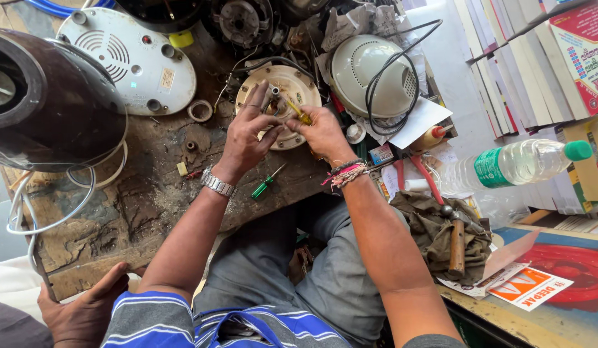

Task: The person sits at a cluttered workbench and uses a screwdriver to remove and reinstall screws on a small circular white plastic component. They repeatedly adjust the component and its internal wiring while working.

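A round cream plastic base plate (283,96) lies near the far edge of the scarred wooden bench (138,206). The left hand (247,132) spreads wide fingers over its rim. The right hand (321,132) grips a yellow-handled screwdriver (298,109). A green-handled screwdriver (265,184) lies nearby.

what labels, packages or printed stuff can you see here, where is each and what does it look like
Water bottle: lying at right, clear, green cap and label.
Small box: beside the right wrist, red and blue.
Sticker: on white round base, upper left, pale rectangle.
Leaflet: lower right bench, orange and white.
Stacked boxes: upper right, white edges, one red-and-white face.
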Demonstrator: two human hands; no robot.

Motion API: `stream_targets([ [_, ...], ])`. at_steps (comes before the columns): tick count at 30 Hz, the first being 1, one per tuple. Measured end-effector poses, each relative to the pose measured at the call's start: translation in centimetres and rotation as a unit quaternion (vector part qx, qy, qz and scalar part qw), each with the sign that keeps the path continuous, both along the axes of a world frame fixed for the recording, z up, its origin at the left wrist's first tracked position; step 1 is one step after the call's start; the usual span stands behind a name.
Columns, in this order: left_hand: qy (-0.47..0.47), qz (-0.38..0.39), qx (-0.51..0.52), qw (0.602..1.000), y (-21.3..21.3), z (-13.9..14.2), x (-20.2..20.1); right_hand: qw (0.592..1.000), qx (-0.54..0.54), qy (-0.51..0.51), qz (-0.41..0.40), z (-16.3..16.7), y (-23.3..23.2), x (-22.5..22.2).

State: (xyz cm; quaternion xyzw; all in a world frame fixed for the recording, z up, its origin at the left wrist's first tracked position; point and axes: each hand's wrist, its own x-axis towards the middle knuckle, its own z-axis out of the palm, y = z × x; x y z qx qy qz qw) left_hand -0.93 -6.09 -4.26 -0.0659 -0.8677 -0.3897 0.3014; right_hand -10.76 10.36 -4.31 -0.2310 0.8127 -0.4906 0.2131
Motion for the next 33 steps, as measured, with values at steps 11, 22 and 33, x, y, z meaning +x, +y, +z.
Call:
stream_targets([
  [11,-0.002,0.084,0.085,0.993,1.2,-1.4,-0.6,0.991,-0.072,-0.009,-0.114,-0.1,2.3,-1.4],
  [22,0.007,0.086,0.089,0.992,1.4,-1.9,-0.7,0.993,-0.051,-0.017,-0.109,-0.1,2.5,-1.4],
  [33,0.011,0.094,0.086,0.992,1.4,-4.0,-0.8,0.996,0.011,-0.01,-0.093,0.5,2.6,-1.1],
])
